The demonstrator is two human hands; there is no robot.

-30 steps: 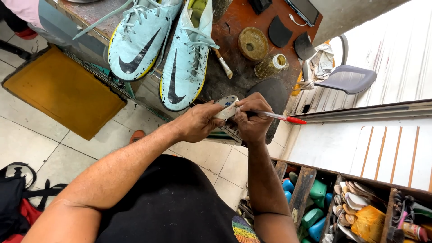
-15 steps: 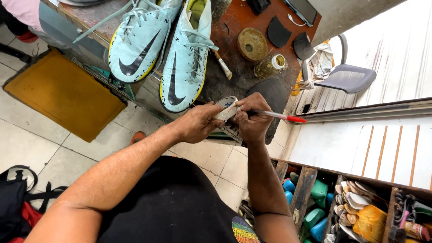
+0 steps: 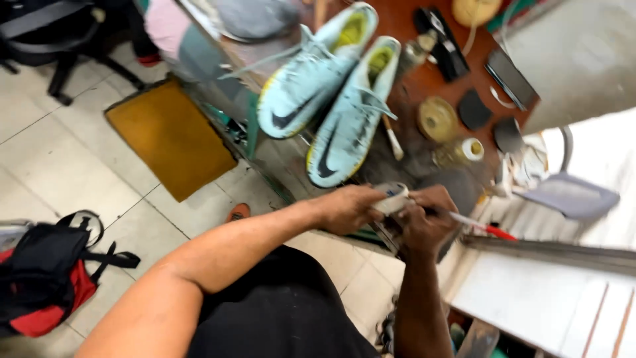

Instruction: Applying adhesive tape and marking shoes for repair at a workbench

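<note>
My left hand (image 3: 344,209) grips a small whitish roll-shaped object (image 3: 392,197) in front of my lap. Right beside it, my right hand (image 3: 424,222) is closed around a thin white tool with a red end (image 3: 480,225) that sticks out to the right. The two hands touch over the small object. Just beyond them, two pale blue football boots (image 3: 331,99) with yellow insides lie side by side on a cluttered brown worktop (image 3: 414,86).
On the worktop lie a round yellowish disc (image 3: 437,119), a small jar (image 3: 472,149), dark patches and a brush. A yellow mat (image 3: 169,136) lies on the tiled floor at left, a black and red bag (image 3: 43,278) at lower left. A grey seat (image 3: 570,195) stands at right.
The view has tilted and shifted, so the boots and worktop now sit further right and lower. My hands keep the same grip on the small object and the tool.
</note>
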